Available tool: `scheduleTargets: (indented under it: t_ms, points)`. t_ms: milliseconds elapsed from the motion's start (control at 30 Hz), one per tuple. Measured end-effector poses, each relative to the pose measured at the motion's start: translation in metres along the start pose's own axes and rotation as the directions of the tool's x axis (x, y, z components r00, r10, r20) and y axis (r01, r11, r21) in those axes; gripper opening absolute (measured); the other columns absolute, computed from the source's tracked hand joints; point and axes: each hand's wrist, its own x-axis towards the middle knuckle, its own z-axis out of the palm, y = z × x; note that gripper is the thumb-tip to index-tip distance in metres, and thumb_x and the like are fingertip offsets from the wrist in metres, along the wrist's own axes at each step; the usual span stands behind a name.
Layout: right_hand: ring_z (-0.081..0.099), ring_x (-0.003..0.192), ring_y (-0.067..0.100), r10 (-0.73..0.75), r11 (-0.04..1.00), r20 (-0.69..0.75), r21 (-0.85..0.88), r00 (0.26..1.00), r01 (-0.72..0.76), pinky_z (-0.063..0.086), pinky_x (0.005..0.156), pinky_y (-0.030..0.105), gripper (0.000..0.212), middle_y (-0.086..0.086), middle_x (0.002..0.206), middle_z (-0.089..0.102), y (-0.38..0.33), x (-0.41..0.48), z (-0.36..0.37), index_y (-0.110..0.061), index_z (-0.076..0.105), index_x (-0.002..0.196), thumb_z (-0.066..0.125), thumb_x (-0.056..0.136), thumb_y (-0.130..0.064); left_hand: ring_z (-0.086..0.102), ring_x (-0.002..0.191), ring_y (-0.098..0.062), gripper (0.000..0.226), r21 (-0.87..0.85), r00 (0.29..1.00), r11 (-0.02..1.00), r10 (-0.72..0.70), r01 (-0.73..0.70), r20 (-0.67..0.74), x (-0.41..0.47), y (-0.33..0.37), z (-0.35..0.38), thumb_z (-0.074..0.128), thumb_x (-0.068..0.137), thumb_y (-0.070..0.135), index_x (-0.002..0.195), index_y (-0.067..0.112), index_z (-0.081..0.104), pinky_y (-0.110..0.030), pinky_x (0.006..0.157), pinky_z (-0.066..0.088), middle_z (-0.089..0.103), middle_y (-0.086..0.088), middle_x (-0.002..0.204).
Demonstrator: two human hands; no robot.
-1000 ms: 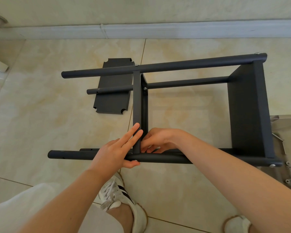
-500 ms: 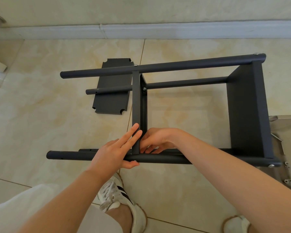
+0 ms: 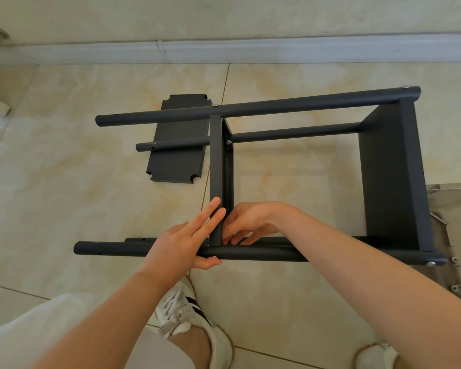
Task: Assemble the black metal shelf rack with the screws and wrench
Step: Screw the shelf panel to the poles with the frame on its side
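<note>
The black rack (image 3: 290,131) lies on its side on the tiled floor (image 3: 64,182), partly built. The end shelf (image 3: 391,169) sits between the four poles at the right, with screw heads showing at the two upper corners. The middle shelf (image 3: 216,169) stands on edge across the frame, and screw heads show where it meets the two far poles. The work appears to be at its near corner, where it meets the near pole (image 3: 264,254). The left hand (image 3: 181,243) steadies that joint: two fingers (image 3: 210,214) lie straight along the shelf's edge and the thumb tucks under the pole. The right hand (image 3: 246,222) reaches into the corner from the other side with its fingers curled down against the pole. Whether they pinch a screw cannot be told, since the fingertips are hidden. No wrench is seen in either hand. A third, loose shelf (image 3: 176,155) lies flat on the floor under the free pole ends at the left, where empty holes show, so that level is yet to be fitted. Spare screws (image 3: 455,261) rest on a grey sheet (image 3: 458,203) just beside the rack's right end. By this view the job looks a little past halfway, with the near joints, the last shelf and the final tightening left.
</note>
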Motion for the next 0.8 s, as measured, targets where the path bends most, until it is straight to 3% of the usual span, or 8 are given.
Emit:
scheduleTargets:
  t_ms: [167, 800]
  points:
    - [0.067, 0.097, 0.016, -0.017, 1.0, 0.013, 0.003, 1.0, 0.017, 0.052, 0.1, 0.039, 0.01, 0.0, 0.093, 0.075, -0.0008, -0.0028, -0.0012, -0.017, 0.075, 0.088, 0.067, 0.092, -0.014, 0.062, 0.064, -0.012, 0.104, 0.005, 1.0, 1.0, 0.001, -0.001, 0.003, 0.0005, 0.0005, -0.0008, 0.096, 0.054, 0.039, 0.143, 0.007, 0.052, -0.022, 0.056, 0.055, 0.043, -0.009, 0.153]
    - [0.067, 0.098, 0.017, -0.015, 1.0, 0.033, 0.019, 0.999, 0.015, 0.052, 0.098, 0.038, 0.009, 0.002, 0.098, 0.074, 0.0, -0.0016, -0.0029, -0.016, 0.074, 0.095, 0.065, 0.093, -0.014, 0.061, 0.062, -0.011, 0.105, 0.014, 1.0, 1.0, 0.007, -0.007, -0.009, 0.0012, 0.0001, -0.0003, 0.095, 0.055, 0.04, 0.144, 0.01, 0.05, -0.022, 0.054, 0.054, 0.044, -0.009, 0.153]
